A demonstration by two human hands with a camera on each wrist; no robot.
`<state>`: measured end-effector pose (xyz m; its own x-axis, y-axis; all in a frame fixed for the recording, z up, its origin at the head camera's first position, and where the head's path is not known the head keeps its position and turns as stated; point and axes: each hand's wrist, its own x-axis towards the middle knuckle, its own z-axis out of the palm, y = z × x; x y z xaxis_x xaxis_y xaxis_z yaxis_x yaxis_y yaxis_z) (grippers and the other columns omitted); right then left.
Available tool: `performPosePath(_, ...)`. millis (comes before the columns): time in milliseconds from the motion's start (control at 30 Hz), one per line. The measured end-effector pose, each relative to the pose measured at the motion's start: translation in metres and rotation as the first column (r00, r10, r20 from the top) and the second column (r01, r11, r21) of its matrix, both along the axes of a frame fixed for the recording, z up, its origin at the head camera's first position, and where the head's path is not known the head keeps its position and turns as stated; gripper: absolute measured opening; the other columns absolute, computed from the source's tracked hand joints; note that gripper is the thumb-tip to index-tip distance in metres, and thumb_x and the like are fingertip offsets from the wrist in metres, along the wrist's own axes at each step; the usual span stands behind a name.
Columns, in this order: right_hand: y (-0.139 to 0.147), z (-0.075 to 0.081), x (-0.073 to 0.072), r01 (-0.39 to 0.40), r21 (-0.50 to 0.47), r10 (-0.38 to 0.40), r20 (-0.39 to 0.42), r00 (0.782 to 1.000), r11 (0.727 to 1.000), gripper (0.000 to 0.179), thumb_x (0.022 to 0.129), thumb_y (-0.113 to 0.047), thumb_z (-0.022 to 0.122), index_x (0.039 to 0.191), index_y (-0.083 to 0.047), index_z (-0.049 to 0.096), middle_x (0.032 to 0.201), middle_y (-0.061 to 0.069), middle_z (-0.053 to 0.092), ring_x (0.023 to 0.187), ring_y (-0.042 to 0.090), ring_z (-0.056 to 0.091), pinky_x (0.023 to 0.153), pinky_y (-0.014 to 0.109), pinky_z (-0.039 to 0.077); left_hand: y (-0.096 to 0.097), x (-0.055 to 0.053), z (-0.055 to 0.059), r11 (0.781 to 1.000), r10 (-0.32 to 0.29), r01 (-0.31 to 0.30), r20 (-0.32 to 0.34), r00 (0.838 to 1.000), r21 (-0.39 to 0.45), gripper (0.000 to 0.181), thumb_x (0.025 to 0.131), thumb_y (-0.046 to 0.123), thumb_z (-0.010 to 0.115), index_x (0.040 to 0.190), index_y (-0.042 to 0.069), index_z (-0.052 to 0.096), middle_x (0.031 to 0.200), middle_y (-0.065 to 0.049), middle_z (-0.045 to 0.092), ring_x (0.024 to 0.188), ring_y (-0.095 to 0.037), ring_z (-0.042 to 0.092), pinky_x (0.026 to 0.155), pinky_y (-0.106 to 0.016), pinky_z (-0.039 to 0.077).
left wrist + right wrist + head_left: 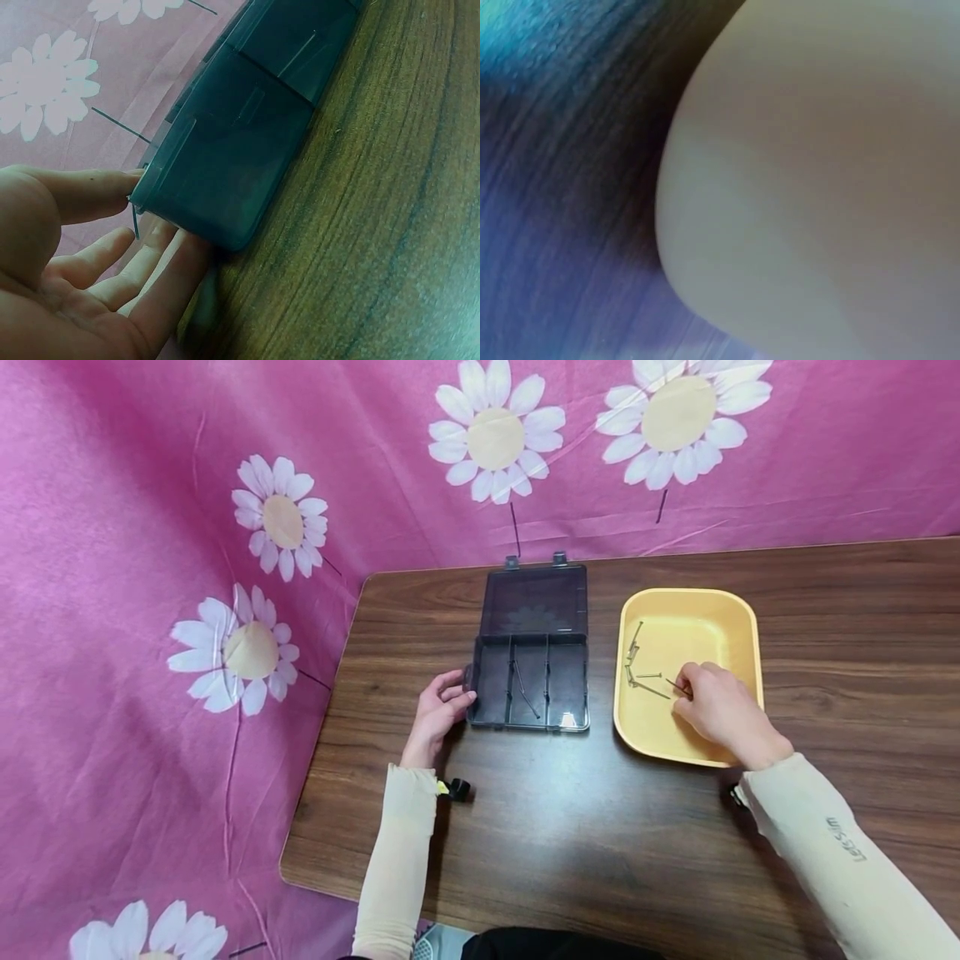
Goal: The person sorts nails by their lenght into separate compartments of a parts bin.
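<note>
A dark see-through compartment box [492, 693] lies on the table with its lid [534, 602] folded back. My left hand [441, 706] holds its left side, thumb at the rim and fingers against the wall, also seen in the left wrist view on the box [217, 165]. Thin dark nails [527, 693] lie in the middle compartment. To the right stands a yellow tub [690, 595] with several nails [649, 688] along its left side. Reaching into the tub, my right hand [720, 710] pinches a thin nail [677, 686] between thumb and fingertips.
The wooden table [540, 827] meets a pink flowered cloth [390, 460] at its back and left edges. A pale, blurred surface [802, 187] fills most of the right wrist view, beside dark wood grain.
</note>
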<state>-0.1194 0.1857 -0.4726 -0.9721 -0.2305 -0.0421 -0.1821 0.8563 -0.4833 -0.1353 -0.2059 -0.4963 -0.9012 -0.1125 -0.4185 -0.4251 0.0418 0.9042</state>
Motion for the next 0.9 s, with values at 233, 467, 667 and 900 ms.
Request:
performPosePath(233, 0.000, 0.001, -0.001, 0.017, -0.009, -0.017, -0.034, 0.999, 1.000, 0.011, 0.070, -0.008, 0.058, 0.080, -0.004, 0.055, 0.072, 0.010, 0.049, 0.066, 0.024, 0.045, 0.057, 0.032, 0.031, 0.000, 0.000, 0.000, 1.000, 0.003, -0.003, -0.004, 1.000, 0.004, 0.046, 0.076, 0.004, 0.067, 0.118, 0.015, 0.052, 0.104, -0.014, 0.062, 0.074, -0.009, 0.060, 0.062, -0.026, 0.048)
performPosePath(467, -0.003, 0.007, -0.002, 0.044, -0.044, -0.047, -0.065, 0.997, 0.998, 0.010, 0.073, -0.009, 0.058, 0.081, -0.003, 0.056, 0.072, 0.010, 0.050, 0.065, 0.025, 0.046, 0.056, 0.033, 0.032, -0.001, 0.000, 0.001, 1.000, -0.010, 0.010, -0.003, 1.000, 0.004, 0.046, 0.077, 0.005, 0.067, 0.118, 0.016, 0.052, 0.107, -0.016, 0.062, 0.077, -0.010, 0.060, 0.064, -0.026, 0.049)
performPosePath(667, -0.007, 0.010, -0.002, 0.073, -0.095, -0.083, -0.105, 0.991, 0.993, 0.011, 0.073, -0.008, 0.059, 0.083, -0.004, 0.058, 0.071, 0.007, 0.051, 0.064, 0.023, 0.046, 0.057, 0.032, 0.031, -0.001, 0.000, 0.002, 1.000, -0.015, 0.015, 0.000, 1.000, 0.001, 0.045, 0.077, 0.005, 0.067, 0.118, 0.018, 0.053, 0.104, -0.014, 0.063, 0.079, -0.011, 0.060, 0.066, -0.027, 0.049)
performPosePath(900, -0.012, 0.016, -0.003, 0.118, -0.176, -0.135, -0.087, 0.987, 0.977, 0.014, 0.074, -0.011, 0.059, 0.087, -0.005, 0.060, 0.073, 0.005, 0.052, 0.066, 0.020, 0.045, 0.058, 0.026, 0.030, -0.002, -0.001, 0.001, 1.000, -0.016, 0.016, -0.002, 1.000, -0.002, 0.045, 0.077, 0.005, 0.067, 0.118, 0.017, 0.053, 0.105, -0.014, 0.063, 0.079, -0.010, 0.060, 0.066, -0.027, 0.049)
